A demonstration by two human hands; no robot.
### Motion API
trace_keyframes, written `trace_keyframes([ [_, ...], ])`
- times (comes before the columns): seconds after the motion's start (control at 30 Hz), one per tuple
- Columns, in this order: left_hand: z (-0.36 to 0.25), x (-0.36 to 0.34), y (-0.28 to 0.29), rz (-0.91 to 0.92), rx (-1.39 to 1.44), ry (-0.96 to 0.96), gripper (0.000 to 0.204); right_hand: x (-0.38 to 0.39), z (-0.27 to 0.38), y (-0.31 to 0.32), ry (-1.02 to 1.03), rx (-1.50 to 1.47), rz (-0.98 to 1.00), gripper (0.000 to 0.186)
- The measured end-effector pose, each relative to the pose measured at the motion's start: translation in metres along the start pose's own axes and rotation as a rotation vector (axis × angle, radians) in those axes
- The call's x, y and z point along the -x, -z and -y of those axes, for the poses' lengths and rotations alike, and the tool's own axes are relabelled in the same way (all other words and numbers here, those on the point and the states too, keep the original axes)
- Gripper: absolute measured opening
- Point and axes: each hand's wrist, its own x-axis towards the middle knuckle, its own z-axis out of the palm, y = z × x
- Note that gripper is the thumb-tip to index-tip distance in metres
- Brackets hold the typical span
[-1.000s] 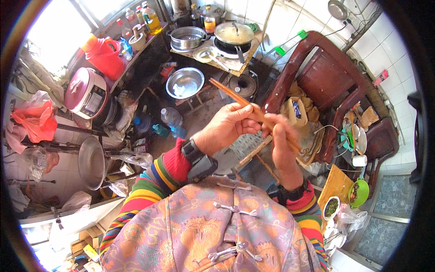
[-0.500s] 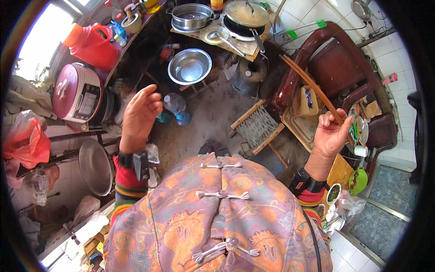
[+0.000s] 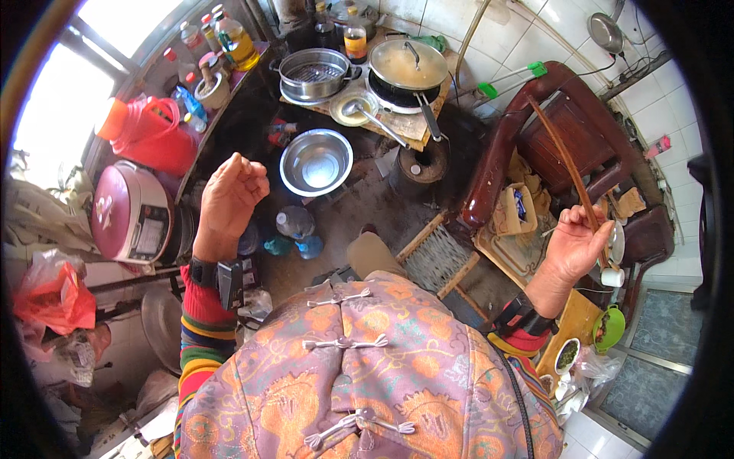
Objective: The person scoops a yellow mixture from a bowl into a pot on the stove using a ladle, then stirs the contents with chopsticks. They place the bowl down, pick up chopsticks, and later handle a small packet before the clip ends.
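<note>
- While the right hand (image 3: 571,249) pinches them, wooden chopsticks (image 3: 564,155) slant up past its fingertips.
- Probably light, stiff, smooth; best gripped near the rear.
- Left hand (image 3: 229,203): fingers loosely curled, seemingly empty; metal basin (image 3: 294,174) right of them.

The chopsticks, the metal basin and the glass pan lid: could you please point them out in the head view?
Chopsticks (image 3: 569,159): head view, on the exposed shaft.
Metal basin (image 3: 291,164): head view, on the inner left wall.
Glass pan lid (image 3: 397,67): head view, on the glass.
</note>
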Motion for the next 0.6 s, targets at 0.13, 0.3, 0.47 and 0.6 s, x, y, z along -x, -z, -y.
trace_keyframes([
  [0.13,0.013,-0.096,-0.016,0.066,-0.079,0.026,0.022,-0.051,-0.051,0.013,-0.052,0.008,-0.119,0.043],
  [0.3,0.062,-0.24,-0.039,-0.043,-0.148,0.206,0.02,-0.137,-0.134,0.026,-0.177,0.171,-0.25,0.045],
  [0.47,0.115,-0.367,-0.058,-0.034,-0.13,0.377,0.027,-0.213,-0.19,0.03,-0.325,0.29,-0.256,0.047],
  [0.6,0.153,-0.443,-0.055,0.046,-0.081,0.431,0.04,-0.251,-0.217,0.034,-0.345,0.374,-0.227,0.048],
])
